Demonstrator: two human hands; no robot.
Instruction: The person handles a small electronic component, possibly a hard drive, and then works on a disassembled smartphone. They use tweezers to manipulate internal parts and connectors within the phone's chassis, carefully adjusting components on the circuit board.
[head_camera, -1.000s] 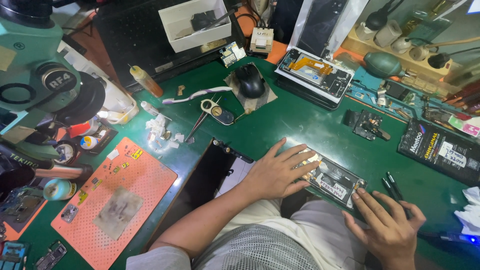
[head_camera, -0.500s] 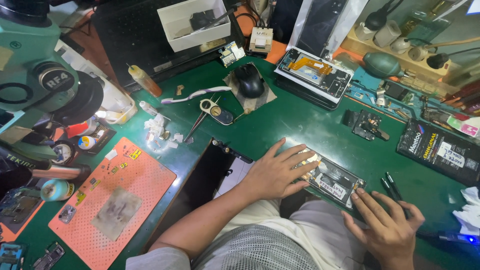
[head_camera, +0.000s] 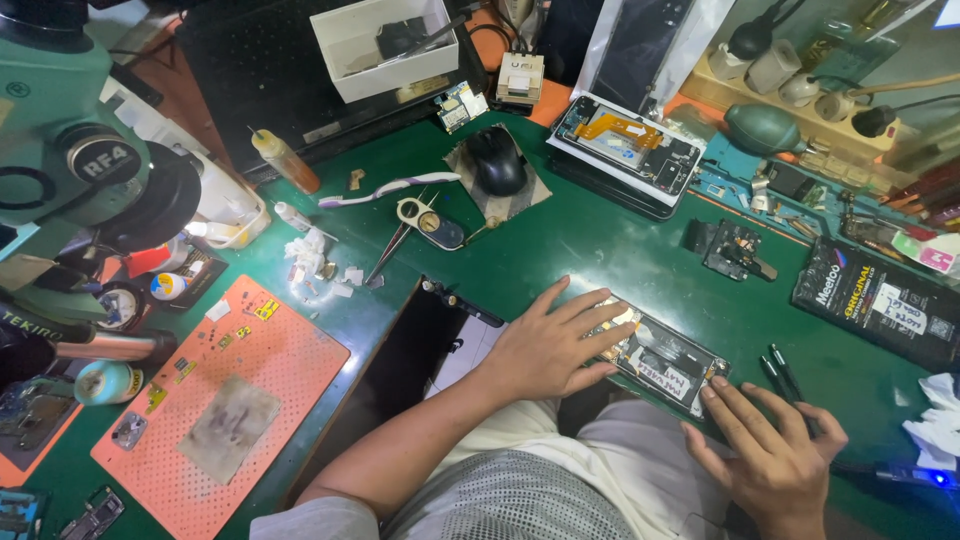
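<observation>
At the near edge of the green worktop (head_camera: 600, 250), the opened phone (head_camera: 665, 358) lies under the left hand (head_camera: 545, 345), fingers spread flat on it; the right hand (head_camera: 770, 450), fingers apart, touches its right end.

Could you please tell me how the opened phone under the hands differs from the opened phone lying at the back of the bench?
The near phone lies at the bench's front edge, with the left hand and right hand touching it. The far phone lies untouched and shows an orange strip inside. Both lie flat with their insides exposed.

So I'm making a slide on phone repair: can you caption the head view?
Both hands, left hand and right hand, rest on an opened phone at the green bench edge.
</observation>
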